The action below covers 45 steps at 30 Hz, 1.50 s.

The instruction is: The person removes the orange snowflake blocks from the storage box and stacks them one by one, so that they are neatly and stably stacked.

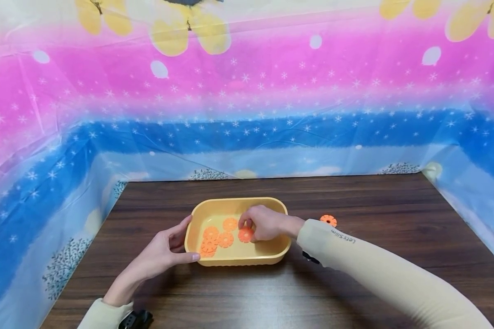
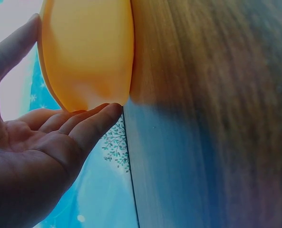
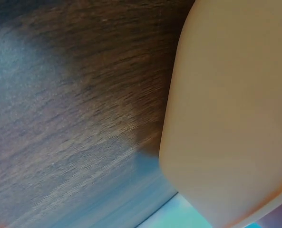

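A yellow plastic basin (image 1: 243,261) stands on the table with several orange notched interlocking discs (image 1: 225,240) inside, mostly towards its left side. My left hand (image 1: 164,249) holds the basin's left end, the thumb at the front rim and the fingers against the outer wall. The left wrist view shows this thumb and these fingers touching the basin (image 2: 88,47). Reaching in over the right rim, my right hand (image 1: 265,223) pinches an orange disc (image 1: 245,235) near the basin's middle. In the right wrist view the basin's outer wall (image 3: 231,104) hides the fingers.
One more orange disc (image 1: 328,220) lies on the dark wooden table (image 1: 354,196), right of the basin and behind the right forearm. A patterned pink and blue cloth (image 1: 247,132) hangs behind the table and along both sides.
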Tool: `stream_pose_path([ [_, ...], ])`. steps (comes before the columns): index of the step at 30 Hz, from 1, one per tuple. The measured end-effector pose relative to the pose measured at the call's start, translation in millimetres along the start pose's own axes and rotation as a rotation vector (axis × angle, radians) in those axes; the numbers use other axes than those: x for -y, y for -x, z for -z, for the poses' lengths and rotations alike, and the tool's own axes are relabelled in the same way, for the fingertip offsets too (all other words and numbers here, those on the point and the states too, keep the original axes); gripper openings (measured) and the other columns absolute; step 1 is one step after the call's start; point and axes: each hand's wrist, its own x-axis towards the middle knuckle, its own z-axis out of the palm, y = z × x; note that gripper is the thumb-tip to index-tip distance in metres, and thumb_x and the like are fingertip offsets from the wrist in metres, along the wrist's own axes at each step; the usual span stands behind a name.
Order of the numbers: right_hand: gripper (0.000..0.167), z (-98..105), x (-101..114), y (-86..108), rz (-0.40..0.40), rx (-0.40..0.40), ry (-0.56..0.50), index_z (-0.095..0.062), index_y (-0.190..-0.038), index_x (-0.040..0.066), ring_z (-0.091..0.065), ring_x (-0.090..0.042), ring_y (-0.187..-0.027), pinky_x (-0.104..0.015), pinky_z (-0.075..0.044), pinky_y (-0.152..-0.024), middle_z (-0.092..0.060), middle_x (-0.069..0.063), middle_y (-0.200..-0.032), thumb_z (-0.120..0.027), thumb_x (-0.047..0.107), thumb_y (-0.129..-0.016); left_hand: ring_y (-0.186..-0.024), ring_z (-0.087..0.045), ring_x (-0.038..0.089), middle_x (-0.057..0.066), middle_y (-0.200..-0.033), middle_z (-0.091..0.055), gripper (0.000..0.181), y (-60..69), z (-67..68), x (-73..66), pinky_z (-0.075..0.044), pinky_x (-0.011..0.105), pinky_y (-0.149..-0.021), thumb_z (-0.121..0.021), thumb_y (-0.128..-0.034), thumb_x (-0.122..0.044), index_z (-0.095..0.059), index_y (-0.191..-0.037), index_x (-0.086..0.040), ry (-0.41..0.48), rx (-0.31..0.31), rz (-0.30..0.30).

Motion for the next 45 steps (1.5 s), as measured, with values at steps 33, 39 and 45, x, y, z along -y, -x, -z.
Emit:
stream_pose_path([
  [33, 0.041, 4.1, -1.1, 4.8, 0.006, 0.034, -0.036, -0.073, -0.116, 0.010, -0.059, -0.016, -0.089, -0.029, -0.052, -0.082, -0.067, -0.001, -0.099, -0.091, 0.007, -0.079, -0.145, -0.043, 0.041, 0.025, -0.166, -0.029, 0.102, -2.1, -1.2, 0.5, -0.055, 0.037, -0.103, -0.086, -0.0872, -0.013, -0.022, -0.165, -0.001, 0.003, -0.002, 0.002],
  [39, 0.042, 6.1, -1.0, 7.5, 0.042, -0.010, -0.076, -0.076, -0.116, 0.006, -0.059, -0.014, -0.081, -0.027, -0.052, -0.075, -0.070, -0.002, -0.093, -0.093, 0.009, -0.077, -0.145, -0.044, 0.042, 0.026, -0.166, -0.030, 0.102, -1.3, -1.1, 1.0, -0.055, 0.038, -0.102, -0.086, -0.0870, -0.012, -0.022, -0.165, -0.002, 0.006, -0.005, -0.001],
  [45, 0.043, 9.3, 1.7, 12.8, 0.046, -0.067, -0.122, -0.077, -0.117, 0.005, -0.059, -0.011, -0.073, -0.025, -0.052, -0.068, -0.070, -0.001, -0.090, -0.092, 0.006, -0.077, -0.145, -0.043, 0.042, 0.025, -0.166, -0.029, 0.102, -1.6, -0.6, 1.6, -0.055, 0.037, -0.103, -0.086, -0.0869, -0.012, -0.022, -0.165, -0.002, 0.007, -0.006, 0.000],
])
